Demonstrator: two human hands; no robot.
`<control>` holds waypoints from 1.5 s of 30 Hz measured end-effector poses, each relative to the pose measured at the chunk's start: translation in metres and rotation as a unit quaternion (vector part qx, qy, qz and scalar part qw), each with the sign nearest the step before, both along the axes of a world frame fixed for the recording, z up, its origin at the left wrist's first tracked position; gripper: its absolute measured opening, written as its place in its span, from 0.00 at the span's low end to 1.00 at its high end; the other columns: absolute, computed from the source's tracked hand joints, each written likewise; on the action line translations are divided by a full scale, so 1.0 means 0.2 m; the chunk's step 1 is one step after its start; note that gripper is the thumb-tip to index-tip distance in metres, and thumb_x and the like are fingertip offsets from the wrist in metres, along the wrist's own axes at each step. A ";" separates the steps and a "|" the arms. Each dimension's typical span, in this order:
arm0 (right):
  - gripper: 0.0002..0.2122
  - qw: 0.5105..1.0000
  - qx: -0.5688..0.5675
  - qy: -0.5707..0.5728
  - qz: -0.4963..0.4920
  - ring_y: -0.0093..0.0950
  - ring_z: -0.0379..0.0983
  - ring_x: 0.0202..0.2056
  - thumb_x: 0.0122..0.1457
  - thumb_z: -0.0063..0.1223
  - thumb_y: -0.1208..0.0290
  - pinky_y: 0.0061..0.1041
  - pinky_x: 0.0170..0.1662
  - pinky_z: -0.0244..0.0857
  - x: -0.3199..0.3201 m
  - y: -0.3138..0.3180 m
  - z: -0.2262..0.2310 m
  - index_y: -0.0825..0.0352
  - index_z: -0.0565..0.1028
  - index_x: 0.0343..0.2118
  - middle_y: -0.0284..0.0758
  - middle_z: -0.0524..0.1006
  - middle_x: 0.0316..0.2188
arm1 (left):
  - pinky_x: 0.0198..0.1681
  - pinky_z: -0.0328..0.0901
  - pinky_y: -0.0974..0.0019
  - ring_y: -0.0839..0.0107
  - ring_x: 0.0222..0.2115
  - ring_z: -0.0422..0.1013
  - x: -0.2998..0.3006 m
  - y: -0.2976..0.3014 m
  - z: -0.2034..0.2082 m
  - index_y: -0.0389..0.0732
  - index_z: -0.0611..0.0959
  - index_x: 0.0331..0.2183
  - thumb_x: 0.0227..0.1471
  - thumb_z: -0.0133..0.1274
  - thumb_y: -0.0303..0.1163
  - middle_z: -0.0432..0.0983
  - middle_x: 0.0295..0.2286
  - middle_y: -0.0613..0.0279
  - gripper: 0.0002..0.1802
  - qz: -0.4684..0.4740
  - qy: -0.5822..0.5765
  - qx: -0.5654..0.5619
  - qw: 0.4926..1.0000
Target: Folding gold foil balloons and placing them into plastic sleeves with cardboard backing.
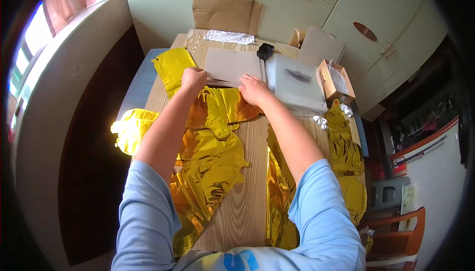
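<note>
A stack of flat grey boards [231, 63] lies at the far middle of the table. My left hand [194, 78] is closed at its near left corner; what the fingers pinch is hidden. My right hand [255, 89] rests with its fingers stretched over the stack's near right edge. Between my hands, against that edge, spreads a flat gold foil balloon [217, 107]. More gold foil [213, 157] runs toward me under my left forearm. Another flat gold foil piece [173, 68] lies beside my left hand.
Right of the boards are a clear plastic-wrapped stack [299, 83], a black crumpled item [265, 50] and an open cardboard box [337, 79]. Gold foil pieces [342, 142] lie along the right edge, another [136, 130] at the left. Folded cardboard [226, 14] leans on the cabinet [307, 8].
</note>
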State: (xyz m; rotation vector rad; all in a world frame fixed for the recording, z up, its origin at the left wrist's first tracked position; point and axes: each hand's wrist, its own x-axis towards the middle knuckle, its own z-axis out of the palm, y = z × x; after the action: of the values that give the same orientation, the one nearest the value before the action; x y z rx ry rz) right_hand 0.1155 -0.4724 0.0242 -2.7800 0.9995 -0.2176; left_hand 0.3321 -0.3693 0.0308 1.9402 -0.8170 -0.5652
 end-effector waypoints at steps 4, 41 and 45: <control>0.21 1.000 0.003 -0.005 0.003 0.38 0.59 0.65 0.65 0.43 0.63 0.33 0.68 0.51 0.05 0.04 0.03 0.63 0.72 0.58 0.39 0.65 0.64 | 0.35 0.72 0.61 0.61 0.28 0.80 0.03 -0.03 -0.01 0.34 0.87 0.35 0.48 0.55 0.32 0.83 0.30 0.51 0.14 0.088 -0.018 -0.052 0.995; 0.15 0.639 0.621 -0.442 -0.104 0.19 0.75 0.34 0.58 0.64 0.61 0.20 0.32 0.66 -0.71 0.85 0.31 0.54 0.73 0.45 0.26 0.78 0.37 | 0.44 0.76 0.59 0.69 0.38 0.78 -0.84 1.23 0.44 0.43 0.71 0.35 0.61 0.54 0.24 0.79 0.37 0.59 0.07 -0.190 0.425 -0.485 0.740; 0.11 0.594 0.605 -0.529 0.034 0.22 0.77 0.37 0.61 0.61 0.67 0.20 0.37 0.70 -0.80 0.88 0.34 0.64 0.77 0.44 0.29 0.80 0.38 | 0.47 0.75 0.57 0.68 0.41 0.78 -0.84 1.29 0.43 0.42 0.73 0.41 0.63 0.53 0.30 0.79 0.40 0.59 0.07 -0.211 0.466 -0.436 0.740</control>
State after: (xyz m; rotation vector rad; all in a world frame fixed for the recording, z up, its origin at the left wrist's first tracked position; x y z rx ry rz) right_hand -0.0454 -0.2965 0.0926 -1.0170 0.3546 -0.7115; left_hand 0.1642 -0.1110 0.1171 0.4397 -0.6393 -1.0559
